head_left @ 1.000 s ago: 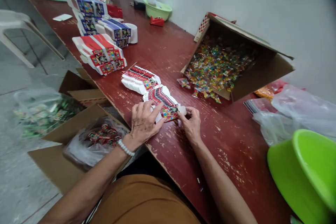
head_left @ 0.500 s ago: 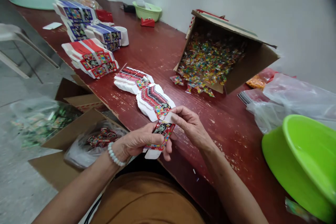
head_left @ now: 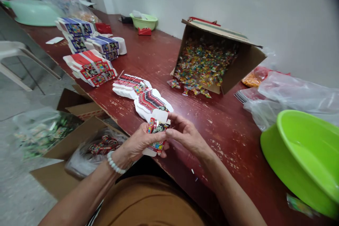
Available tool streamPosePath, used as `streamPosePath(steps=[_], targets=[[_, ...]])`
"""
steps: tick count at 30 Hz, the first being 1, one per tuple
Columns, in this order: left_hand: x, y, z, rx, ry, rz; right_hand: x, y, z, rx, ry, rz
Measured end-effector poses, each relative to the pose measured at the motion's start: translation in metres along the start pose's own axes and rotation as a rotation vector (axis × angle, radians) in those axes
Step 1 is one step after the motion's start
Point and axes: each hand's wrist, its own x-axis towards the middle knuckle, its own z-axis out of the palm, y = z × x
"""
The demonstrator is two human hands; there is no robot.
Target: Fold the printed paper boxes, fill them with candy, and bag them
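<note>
Both hands hold one small printed carton blank [head_left: 156,130] above the near edge of the red-brown table [head_left: 233,137]. My left hand [head_left: 139,143] grips its lower part from the left, fingers curled round it. My right hand [head_left: 185,136] pinches its upper right side, beside the raised white flap. Just beyond the hands lie two fanned stacks of flat red and white carton blanks [head_left: 148,100]. Further back stands a tipped cardboard box [head_left: 243,60] spilling colourful wrapped candies [head_left: 201,65] onto the table.
Stacks of folded red cartons [head_left: 90,67] and blue cartons [head_left: 87,37] stand at the back left. A bright green basin [head_left: 307,159] and clear plastic bags [head_left: 291,95] sit at the right. Open cardboard boxes with bagged goods [head_left: 87,144] stand on the floor at the left. A white plastic chair [head_left: 16,60] is further left.
Both hands took one carton blank off the nearest stack, lifted it toward my body, and have now partly folded it up with its white flap raised.
</note>
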Motion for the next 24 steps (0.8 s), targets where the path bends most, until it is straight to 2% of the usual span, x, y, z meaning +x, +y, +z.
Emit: streamPosePath(steps=[2,4,7,9,12,15,19,21,24], targets=[[0.003,-0.005,0.002,0.001,0.036,0.018,-0.002,0.004,0.004,0.043,0.023,0.081],[0.006,-0.01,0.004,0.023,0.04,0.051,-0.002,0.005,0.008,0.052,0.133,0.128],[0.006,-0.015,0.005,0.155,0.082,0.179,-0.002,0.004,0.008,-0.076,0.31,0.057],[0.003,-0.017,0.007,0.165,0.173,0.281,-0.001,0.003,0.006,-0.118,0.358,-0.004],[-0.005,-0.018,0.011,0.134,0.31,0.392,-0.002,0.004,0.006,-0.051,0.402,-0.023],[-0.01,-0.021,0.013,0.255,0.361,0.448,-0.004,0.009,0.01,0.016,0.397,-0.059],[-0.011,-0.023,0.006,0.289,0.333,0.369,-0.006,0.016,0.01,-0.003,0.294,-0.112],[-0.011,-0.022,0.001,0.286,0.297,0.339,-0.005,0.016,0.008,0.014,0.274,-0.077],[-0.009,-0.022,-0.005,0.413,0.293,0.391,-0.003,0.012,0.004,0.121,0.293,0.065]])
